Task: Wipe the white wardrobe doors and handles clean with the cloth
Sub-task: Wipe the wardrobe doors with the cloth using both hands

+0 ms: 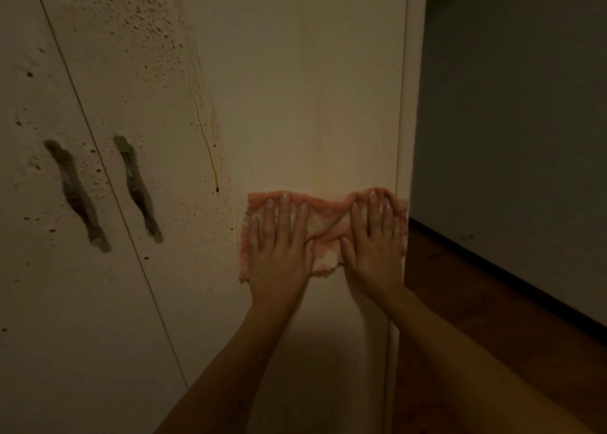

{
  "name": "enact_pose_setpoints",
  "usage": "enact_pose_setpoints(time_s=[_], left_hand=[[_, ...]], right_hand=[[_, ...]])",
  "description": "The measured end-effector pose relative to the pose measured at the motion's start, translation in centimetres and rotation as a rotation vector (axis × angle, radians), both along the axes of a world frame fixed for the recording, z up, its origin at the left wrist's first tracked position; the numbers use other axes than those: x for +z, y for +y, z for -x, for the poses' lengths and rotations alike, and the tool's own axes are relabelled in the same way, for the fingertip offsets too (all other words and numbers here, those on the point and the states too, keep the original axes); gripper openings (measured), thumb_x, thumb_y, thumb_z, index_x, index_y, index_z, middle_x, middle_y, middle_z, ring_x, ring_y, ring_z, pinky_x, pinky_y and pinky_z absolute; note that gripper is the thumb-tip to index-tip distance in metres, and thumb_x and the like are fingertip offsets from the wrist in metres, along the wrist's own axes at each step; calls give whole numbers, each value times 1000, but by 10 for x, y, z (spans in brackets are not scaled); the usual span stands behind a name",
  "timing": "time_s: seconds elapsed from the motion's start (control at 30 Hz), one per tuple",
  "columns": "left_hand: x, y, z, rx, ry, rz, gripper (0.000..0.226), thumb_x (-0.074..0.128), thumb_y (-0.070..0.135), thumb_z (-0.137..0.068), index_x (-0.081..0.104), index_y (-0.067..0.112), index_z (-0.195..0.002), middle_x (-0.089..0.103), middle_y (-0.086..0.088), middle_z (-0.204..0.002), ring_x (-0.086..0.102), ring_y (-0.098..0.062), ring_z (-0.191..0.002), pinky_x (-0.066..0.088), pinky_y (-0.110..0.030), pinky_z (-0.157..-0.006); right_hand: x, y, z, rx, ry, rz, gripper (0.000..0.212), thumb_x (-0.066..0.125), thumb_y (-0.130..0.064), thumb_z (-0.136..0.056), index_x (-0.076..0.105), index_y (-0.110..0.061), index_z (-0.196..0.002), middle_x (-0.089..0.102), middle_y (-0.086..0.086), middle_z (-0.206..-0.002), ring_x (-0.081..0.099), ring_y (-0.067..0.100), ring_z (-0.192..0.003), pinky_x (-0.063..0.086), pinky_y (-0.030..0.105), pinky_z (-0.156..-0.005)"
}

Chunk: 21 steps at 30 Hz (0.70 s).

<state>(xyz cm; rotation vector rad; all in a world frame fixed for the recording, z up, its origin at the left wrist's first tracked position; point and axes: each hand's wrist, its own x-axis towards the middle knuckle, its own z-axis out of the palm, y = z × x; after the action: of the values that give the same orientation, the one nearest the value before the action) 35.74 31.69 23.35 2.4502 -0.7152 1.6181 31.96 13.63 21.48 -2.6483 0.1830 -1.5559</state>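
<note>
Cloth: one pink, fuzzy rectangular cloth (323,228), paler towards its middle, spread flat on the right-hand door, close to that door's right edge and lower than the handles.
Hands: two bare hands, both laid on the cloth with the forearms reaching up from the near bottom of the scene.
Left hand: the left hand (279,249) lies palm-down on the cloth's left half, fingers stretched out and slightly spread; it grips nothing, only presses.
Right hand: the right hand (374,246) lies palm-down on the cloth's right half, fingers straight and close together, likewise flat and not closed round anything.
Doors: two white flat wardrobe doors, a left one (36,269) and a right one (295,88), meeting at a thin dark seam.
Handles: two dark, curved metal handles, one (77,195) on the left door and one (138,188) on the right, either side of the seam.
Dirt: many brown specks and spatters (141,32) across the left part of the doors, and long drip trails (207,137) running down the right door; I make out two or three.
Clean part: the right door above the cloth looks plain and unspotted.
Surroundings: one dark wooden floor (476,335) and one grey wall (525,121) to the right.
</note>
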Motion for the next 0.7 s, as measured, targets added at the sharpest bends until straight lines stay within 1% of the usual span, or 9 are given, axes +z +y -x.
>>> enact_pose_setpoints(time_s=[0.07,0.13,0.23,0.3,0.37,0.47,0.5,0.6,0.7], left_hand=[[-16,3,2,-10,23,-21,63,35,42,-99,17,19,-155,8,-12,-162,6,-31,-150,6,-50,-121],[-31,5,4,-8,29,-36,65,41,41,-97,19,19,-154,9,-13,-161,8,-32,-150,6,-51,-121],[-51,10,7,14,24,-58,64,45,41,-96,26,18,-152,15,-14,-160,16,-33,-148,5,-51,-120],[-64,14,8,27,39,-73,62,40,43,-97,28,18,-152,17,-13,-159,19,-32,-147,8,-52,-119],[-77,19,10,19,60,-89,60,34,44,-98,28,18,-151,17,-14,-159,20,-33,-147,12,-53,-118],[-94,24,11,2,90,-91,60,39,44,-97,32,16,-150,21,-15,-158,26,-34,-144,24,-56,-114],[-98,25,11,-1,99,-90,60,41,44,-97,33,16,-149,23,-16,-157,30,-35,-143,28,-57,-113],[-107,30,11,-18,112,-100,59,41,43,-98,31,15,-150,21,-17,-157,35,-37,-141,32,-58,-110],[-110,35,10,-24,111,-119,60,37,43,-100,25,15,-151,20,-16,-158,36,-37,-140,33,-57,-110]], right_hand=[[-14,0,4,-23,6,5,68,32,-49,-100,18,-15,-157,6,11,-164,-10,26,-153,-14,38,-121],[-27,0,7,-39,28,13,70,36,-47,-98,17,-15,-157,0,10,-165,-17,22,-152,-13,37,-122],[-41,0,13,-55,96,21,71,29,-52,-101,8,-18,-159,-17,5,-166,-18,21,-152,-13,36,-122],[-45,1,17,-61,134,15,69,19,-55,-102,14,-16,-158,-7,9,-167,-18,21,-152,-14,35,-121],[-51,2,21,-54,161,13,68,15,-56,-103,24,-14,-155,9,14,-163,-14,24,-152,-12,35,-122],[-66,0,24,-31,215,-14,67,15,-59,-103,23,-18,-155,8,13,-163,0,30,-150,2,42,-121],[-69,0,24,-32,228,-22,67,16,-59,-102,22,-19,-155,8,13,-163,2,31,-149,3,42,-120],[-71,5,27,-49,246,-29,65,16,-58,-103,28,-17,-152,16,18,-160,4,31,-149,-4,37,-120],[-75,11,26,-42,250,-56,65,17,-56,-103,31,-14,-151,18,21,-159,17,38,-145,-1,39,-120]])
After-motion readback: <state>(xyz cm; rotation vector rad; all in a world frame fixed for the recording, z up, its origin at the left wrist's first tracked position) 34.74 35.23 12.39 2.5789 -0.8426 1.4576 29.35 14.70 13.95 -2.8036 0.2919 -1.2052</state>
